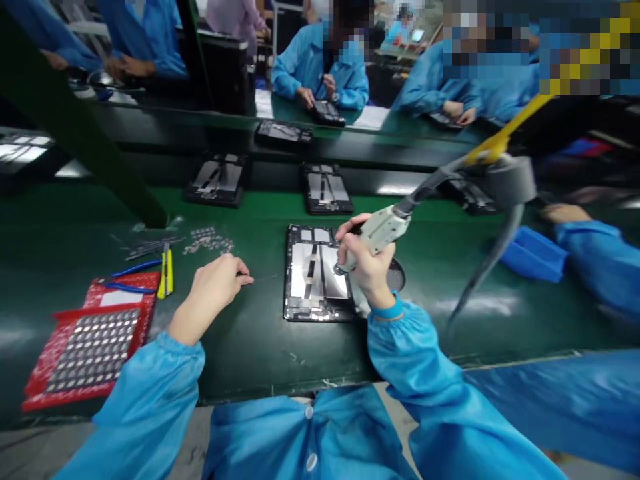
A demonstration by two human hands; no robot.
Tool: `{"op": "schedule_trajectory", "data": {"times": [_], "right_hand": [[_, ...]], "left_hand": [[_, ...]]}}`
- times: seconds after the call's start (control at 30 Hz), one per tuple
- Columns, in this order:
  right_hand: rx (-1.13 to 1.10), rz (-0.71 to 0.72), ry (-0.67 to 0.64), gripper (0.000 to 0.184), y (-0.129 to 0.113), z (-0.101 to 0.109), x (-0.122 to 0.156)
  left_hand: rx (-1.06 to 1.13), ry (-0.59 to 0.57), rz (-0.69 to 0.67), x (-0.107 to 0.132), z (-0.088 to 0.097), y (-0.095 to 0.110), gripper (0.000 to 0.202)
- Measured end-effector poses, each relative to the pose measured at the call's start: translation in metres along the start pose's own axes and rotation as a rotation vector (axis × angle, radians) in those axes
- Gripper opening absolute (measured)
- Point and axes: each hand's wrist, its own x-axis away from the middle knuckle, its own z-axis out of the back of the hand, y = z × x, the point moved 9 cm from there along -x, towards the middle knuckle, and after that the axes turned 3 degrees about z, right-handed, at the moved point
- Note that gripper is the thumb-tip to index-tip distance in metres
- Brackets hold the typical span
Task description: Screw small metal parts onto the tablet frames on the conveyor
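An opened tablet-like device (300,273) lies flat on the green bench in front of me, its silver battery plates and black ribbon cables showing. My right hand (367,267) is wrapped round a pale corded hand tool (385,229) above the device's right side. The tool's exact kind is unclear; its metal tip points down and left over the device. Left of the device, my left hand (217,283) is closed, thumb and fingers pinching a thin wire-like piece (265,277) that sticks out to the right, too fine to name.
At left lie a red tray (45,393) of small parts, blue-handled pliers (133,288), a yellow cutter (165,273) and loose small metal pieces (207,241). Further devices (327,189) sit beyond. A grey hose (487,260), blue bin (533,255), green post (100,147) and co-worker's sleeve (600,260) flank me.
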Motion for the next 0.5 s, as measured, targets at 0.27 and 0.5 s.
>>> {"op": "schedule_trajectory", "data": {"times": [0.27, 0.5], "right_hand": [[0.015, -0.019, -0.005, 0.070, 0.002, 0.006, 0.006], [0.026, 0.014, 0.031, 0.069, -0.001, 0.016, 0.004]], "left_hand": [[0.146, -0.046, -0.114, 0.001, -0.009, -0.010, 0.016], [0.861, -0.099, -0.124, 0.016, -0.023, 0.028, 0.035]]}}
